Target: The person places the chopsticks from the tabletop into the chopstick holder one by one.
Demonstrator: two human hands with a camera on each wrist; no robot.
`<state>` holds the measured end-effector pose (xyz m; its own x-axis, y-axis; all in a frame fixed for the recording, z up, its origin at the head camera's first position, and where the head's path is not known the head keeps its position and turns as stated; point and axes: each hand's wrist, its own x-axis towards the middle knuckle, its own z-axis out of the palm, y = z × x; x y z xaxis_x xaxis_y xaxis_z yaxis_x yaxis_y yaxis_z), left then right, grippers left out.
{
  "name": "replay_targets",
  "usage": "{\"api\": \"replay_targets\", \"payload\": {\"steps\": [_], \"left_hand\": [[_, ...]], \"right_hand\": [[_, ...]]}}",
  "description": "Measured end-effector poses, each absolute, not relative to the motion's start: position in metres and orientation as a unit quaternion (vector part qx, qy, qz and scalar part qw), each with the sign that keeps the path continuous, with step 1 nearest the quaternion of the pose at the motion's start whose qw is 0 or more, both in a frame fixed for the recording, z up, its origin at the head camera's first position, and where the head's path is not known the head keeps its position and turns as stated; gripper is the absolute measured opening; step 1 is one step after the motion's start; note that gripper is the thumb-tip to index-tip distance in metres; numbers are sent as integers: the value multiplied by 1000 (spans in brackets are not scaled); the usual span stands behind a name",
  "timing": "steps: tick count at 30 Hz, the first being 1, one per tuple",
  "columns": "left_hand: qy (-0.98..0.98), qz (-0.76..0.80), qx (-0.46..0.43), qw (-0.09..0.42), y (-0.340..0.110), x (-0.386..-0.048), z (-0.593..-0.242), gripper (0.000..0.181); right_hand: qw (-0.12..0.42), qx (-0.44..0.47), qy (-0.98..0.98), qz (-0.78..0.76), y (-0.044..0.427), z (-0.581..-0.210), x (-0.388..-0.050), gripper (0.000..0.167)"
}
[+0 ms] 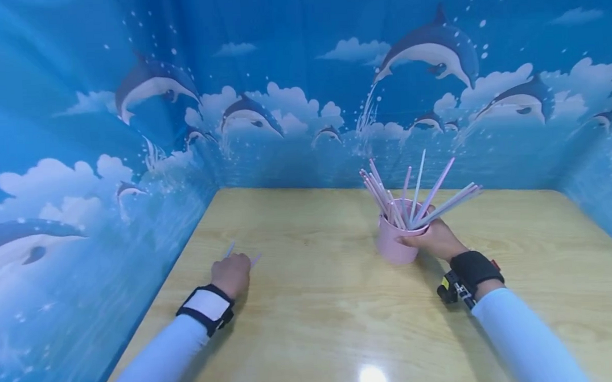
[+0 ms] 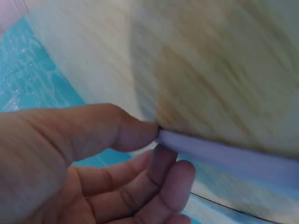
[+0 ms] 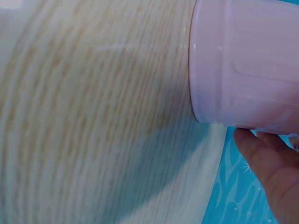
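Note:
At the left of the table, my left hand (image 1: pixel 231 275) is low over the wood. In the left wrist view its thumb and fingers pinch a pale lilac straw (image 2: pixel 229 156). The head view shows a bluish tip (image 1: pixel 229 248) and a pinkish tip (image 1: pixel 256 260) past the knuckles; whether these belong to one straw or two, I cannot tell. My right hand (image 1: pixel 436 241) grips a pink cup (image 1: pixel 394 244) from its right side, thumb on the near wall. Several pink, lilac and pale blue straws (image 1: pixel 441 180) lean out of the cup, which stands upright on the table.
The light wooden table (image 1: pixel 311 305) runs up to a blue curtain (image 1: pixel 294 151) printed with dolphins at the back and left. A wrist strap with a small camera (image 1: pixel 447 287) sits on the right arm, close beside the cup.

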<state>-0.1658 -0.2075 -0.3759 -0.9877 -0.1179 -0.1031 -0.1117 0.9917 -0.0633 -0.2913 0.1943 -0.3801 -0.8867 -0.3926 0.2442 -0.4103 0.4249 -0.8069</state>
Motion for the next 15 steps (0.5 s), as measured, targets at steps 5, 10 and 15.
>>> {"api": "replay_targets", "payload": {"steps": [5,10,15], "left_hand": [[996,19,-41,77,-206,-169,-364,17],[989,144,12,9,-184,-188,-278,20],[922,267,95,-265,-147,-198,-176,10]], "right_hand": [[19,242,-842,481,191,-386,-289,75],[8,238,-837,492,191,-383,-287,74],[4,236,-830,504,188,-370,-278,73]]}}
